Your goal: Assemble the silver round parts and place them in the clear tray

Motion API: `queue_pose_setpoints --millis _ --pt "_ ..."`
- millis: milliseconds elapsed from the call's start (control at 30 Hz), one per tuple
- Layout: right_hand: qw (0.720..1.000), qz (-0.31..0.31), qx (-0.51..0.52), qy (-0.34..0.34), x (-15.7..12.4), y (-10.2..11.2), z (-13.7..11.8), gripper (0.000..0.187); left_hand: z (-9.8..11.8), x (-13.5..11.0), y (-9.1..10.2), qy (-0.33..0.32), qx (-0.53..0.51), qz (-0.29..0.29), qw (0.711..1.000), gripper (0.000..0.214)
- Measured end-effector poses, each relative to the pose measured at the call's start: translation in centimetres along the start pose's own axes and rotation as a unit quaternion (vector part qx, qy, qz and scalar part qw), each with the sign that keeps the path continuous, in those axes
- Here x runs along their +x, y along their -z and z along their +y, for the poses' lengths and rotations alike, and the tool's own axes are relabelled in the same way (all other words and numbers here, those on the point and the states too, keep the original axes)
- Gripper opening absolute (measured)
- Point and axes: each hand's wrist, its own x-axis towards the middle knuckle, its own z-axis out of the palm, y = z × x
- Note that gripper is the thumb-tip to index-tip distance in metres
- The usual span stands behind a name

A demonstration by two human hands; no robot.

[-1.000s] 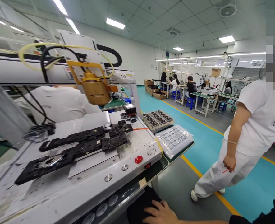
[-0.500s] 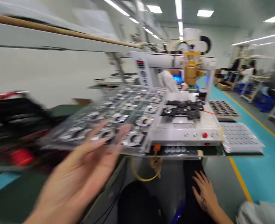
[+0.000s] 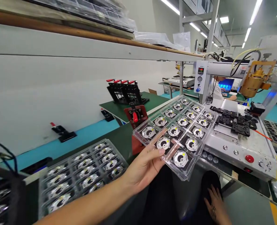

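My left hand point(image 3: 146, 167) grips the near edge of a clear plastic tray point(image 3: 168, 156), thumb on top and fingers seen through the plastic underneath. Round silver-and-black parts point(image 3: 180, 159) with small yellow marks sit in the tray's pockets. Its near corner juts out over my lap, and its far right side lies against the white bench machine point(image 3: 241, 162). My right hand point(image 3: 214, 201) rests on my dark-clothed leg with fingers spread, holding nothing.
A second filled tray point(image 3: 72, 156) lies on the green bench at left. Behind the held tray stand a red clamp fixture point(image 3: 135, 117) and black fixtures with red handles point(image 3: 126, 92). A shelf point(image 3: 93, 47) runs overhead. A co-worker's sleeve point(image 3: 214, 89) shows behind the machine.
The view has swung left, bringing the second tray and clamp fixtures into sight. My left hand, earlier blurred with fingers apart at the tray, now grips its edge. My right hand stays on my leg.
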Motion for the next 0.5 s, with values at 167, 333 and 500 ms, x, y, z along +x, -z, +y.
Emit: queue_pose_setpoints --millis 167,333,500 --pt "0.999 -0.023 -0.031 0.021 1.8 -0.3 -0.5 0.056 0.1 -2.0 0.3 -0.015 0.009 -0.002 1.0 0.093" --pt "0.999 0.001 -0.012 0.044 4.3 0.9 -0.6 0.047 0.6 -5.9 0.0 -0.013 0.011 -0.03 0.999 0.082" --pt "0.991 -0.01 0.01 0.132 6.8 2.1 -1.6 0.052 -0.1 -10.7 1.1 0.009 -0.002 -0.011 1.0 0.07"
